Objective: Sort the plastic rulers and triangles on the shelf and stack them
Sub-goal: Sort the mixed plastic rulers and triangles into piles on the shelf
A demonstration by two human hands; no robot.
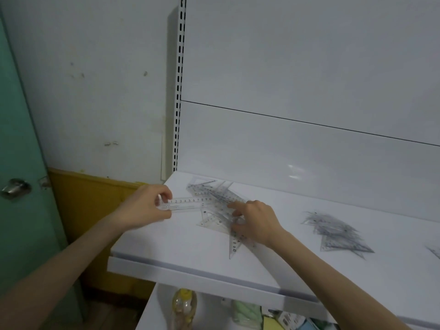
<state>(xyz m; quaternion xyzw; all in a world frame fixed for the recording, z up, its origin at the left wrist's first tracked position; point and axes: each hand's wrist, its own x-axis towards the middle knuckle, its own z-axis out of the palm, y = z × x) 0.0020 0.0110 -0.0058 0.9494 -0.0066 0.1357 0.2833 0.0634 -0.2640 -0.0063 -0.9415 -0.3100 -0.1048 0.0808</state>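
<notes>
One clear ruler (pixel 188 204), light, stiff and slick by the look of it, is sensibly pinched at its end by the left hand (pixel 147 206) over the shelf (pixel 190 258), while the right hand (pixel 258 222) rests bent fingers (pixel 234 206) on the jumbled pile (pixel 214 196), gripping or not I can't tell.
</notes>
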